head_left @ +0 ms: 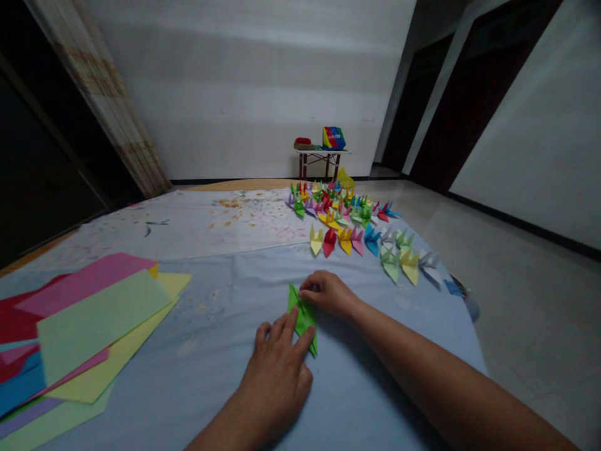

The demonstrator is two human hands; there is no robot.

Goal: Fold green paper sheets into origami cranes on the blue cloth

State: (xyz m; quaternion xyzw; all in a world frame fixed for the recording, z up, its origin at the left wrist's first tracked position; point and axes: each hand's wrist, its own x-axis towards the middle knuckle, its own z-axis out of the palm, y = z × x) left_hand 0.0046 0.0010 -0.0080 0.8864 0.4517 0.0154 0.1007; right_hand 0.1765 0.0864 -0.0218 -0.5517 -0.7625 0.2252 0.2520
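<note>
On the pale blue tablecloth in front of me lies a green folded origami paper point(304, 318), shaped like a narrow diamond. My left hand point(280, 360) rests on it from the near left, index finger and thumb apart and pressing it against the cloth. At its upper right edge, my right hand point(328, 294) has thumb and fingertips pinched together on the paper. The other right fingers are curled, and the fingertips partly cover the fold there.
Loose coloured paper sheets point(103, 326) are piled at the left. Several rows of folded paper cranes point(345, 241) stand at the far right, near the table's curved edge. Beyond, a small table point(323, 151) against the wall holds a colourful box point(333, 138).
</note>
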